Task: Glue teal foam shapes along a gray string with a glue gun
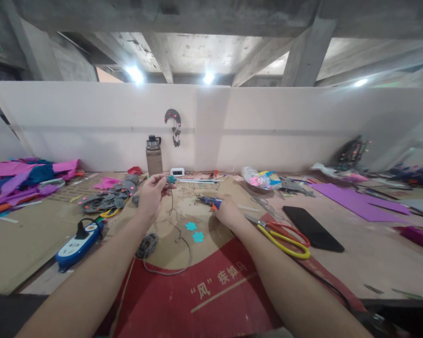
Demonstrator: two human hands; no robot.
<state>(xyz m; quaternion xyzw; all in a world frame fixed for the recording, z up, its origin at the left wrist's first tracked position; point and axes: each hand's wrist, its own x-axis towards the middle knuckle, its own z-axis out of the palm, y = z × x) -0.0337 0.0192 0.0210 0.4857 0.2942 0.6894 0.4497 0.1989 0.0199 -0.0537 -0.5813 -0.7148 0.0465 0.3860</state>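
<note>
My left hand (152,195) is raised over the work area, thumb and fingers pinching a small teal piece (171,179). A grey cord (172,202) hangs from that spot and loops down to a coil of the same cord (147,245) near my left forearm. My right hand (229,215) is closed around a blue glue gun (208,201) with an orange trigger, its nozzle pointing left. Between my arms, two turquoise flower-shaped cutouts (198,236) lie on the brown board, apart from both hands.
Scissors (285,241) with red and yellow handles and a black phone (312,227) lie right of my right arm. A blue power strip (79,246) is left of my left arm. A bottle (154,157) stands by the white partition (250,122). Purple sheets (359,202) lie right.
</note>
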